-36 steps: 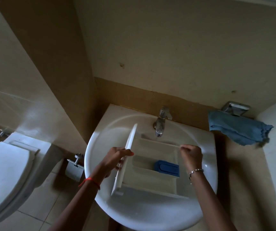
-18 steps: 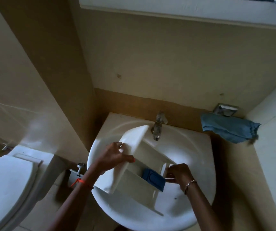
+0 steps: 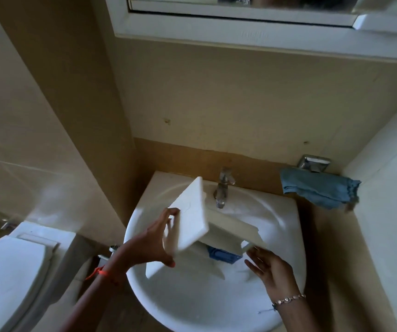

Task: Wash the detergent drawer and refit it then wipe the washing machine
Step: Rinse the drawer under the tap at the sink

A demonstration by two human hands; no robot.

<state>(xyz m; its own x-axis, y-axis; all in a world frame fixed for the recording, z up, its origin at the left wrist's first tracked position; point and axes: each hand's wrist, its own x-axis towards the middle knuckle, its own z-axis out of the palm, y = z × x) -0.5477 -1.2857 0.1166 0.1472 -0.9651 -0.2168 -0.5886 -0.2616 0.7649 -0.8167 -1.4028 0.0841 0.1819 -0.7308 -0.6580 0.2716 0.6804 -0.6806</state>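
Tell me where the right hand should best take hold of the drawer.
Probably its rear end, from the right and below: the left hand grips the front panel, the drawer hangs tilted over the sink, and that end juts free beside the open right hand.

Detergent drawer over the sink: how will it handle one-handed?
Likely stiff: the drawer holds its boxy shape though the left hand grips only its front panel. Probably light, since one hand lifts it. Held at one end, it may tip; the right hand is open nearby.
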